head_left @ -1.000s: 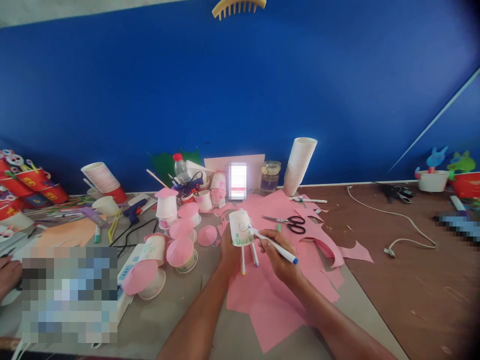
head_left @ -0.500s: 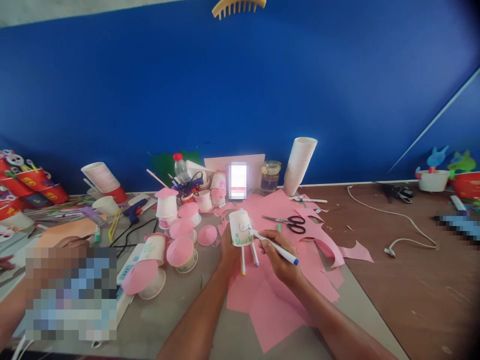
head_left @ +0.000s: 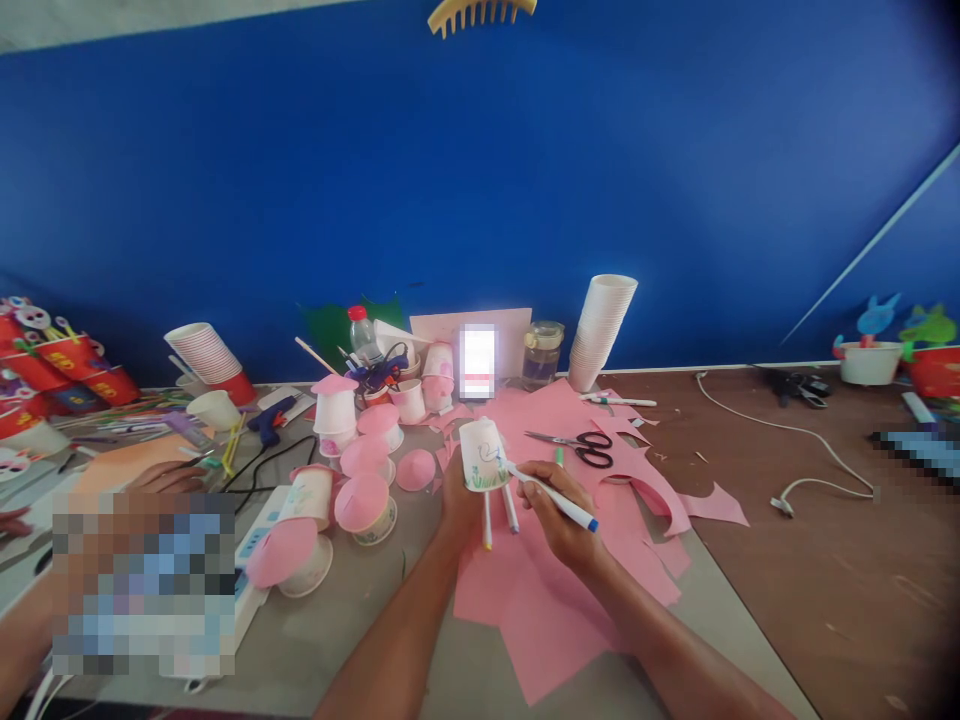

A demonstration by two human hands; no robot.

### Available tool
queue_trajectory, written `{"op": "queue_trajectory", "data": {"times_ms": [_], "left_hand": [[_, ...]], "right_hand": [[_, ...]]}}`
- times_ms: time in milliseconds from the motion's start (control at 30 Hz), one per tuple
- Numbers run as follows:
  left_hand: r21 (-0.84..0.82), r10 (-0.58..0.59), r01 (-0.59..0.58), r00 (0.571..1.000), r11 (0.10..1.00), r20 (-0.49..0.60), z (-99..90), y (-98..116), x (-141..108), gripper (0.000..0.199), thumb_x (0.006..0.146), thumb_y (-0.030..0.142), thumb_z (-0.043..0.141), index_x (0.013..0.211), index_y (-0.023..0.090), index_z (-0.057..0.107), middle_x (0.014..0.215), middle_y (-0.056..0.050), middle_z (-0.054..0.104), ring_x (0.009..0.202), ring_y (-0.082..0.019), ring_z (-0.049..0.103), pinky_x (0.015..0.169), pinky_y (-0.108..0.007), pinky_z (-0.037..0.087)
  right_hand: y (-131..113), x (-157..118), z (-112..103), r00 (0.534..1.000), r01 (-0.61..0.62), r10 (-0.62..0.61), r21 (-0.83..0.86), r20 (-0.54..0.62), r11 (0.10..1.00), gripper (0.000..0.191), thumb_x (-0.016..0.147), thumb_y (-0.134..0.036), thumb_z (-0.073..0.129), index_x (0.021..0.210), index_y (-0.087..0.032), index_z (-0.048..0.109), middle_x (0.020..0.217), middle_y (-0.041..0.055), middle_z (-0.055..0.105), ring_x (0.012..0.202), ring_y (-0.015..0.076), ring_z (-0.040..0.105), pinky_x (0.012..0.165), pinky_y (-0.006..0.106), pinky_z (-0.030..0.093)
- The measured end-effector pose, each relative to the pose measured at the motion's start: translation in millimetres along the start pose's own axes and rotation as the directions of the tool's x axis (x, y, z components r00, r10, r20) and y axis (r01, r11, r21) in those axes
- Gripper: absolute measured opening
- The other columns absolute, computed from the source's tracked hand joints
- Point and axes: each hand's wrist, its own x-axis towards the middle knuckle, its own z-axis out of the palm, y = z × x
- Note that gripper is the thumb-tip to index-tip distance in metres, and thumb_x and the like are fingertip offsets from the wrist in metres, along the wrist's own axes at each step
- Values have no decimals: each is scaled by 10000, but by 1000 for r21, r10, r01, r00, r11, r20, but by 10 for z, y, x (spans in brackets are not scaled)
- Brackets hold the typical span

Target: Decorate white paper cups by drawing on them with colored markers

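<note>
As the left hand (head_left: 458, 497) holds the curved white paper cup (head_left: 478, 446), the right hand (head_left: 564, 534), pinching a blue-ended white marker (head_left: 571, 509), needs light strokes, though tip contact is unclear

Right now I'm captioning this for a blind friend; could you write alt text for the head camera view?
The left hand holds a white paper cup while the right hand holds a marker at its line drawing. Scissors rest on pink paper; cups with pink cones sit left.

Head-height view, forward and down
</note>
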Motion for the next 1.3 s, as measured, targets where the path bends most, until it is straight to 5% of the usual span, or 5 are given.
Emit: {"op": "queue_trajectory", "data": {"times_ms": [1300], "left_hand": [[-70,-22,22,1000,997,7,37,12,-21,90,657,152,682,691,206,619,670,3,648,632,-168,559,588,-279,443]], "right_hand": [[34,-1,21,998,-63,64,36,-25,997,226,941,-410,558,977,-218,671,735,26,673,568,136,599,532,270,532]]}}
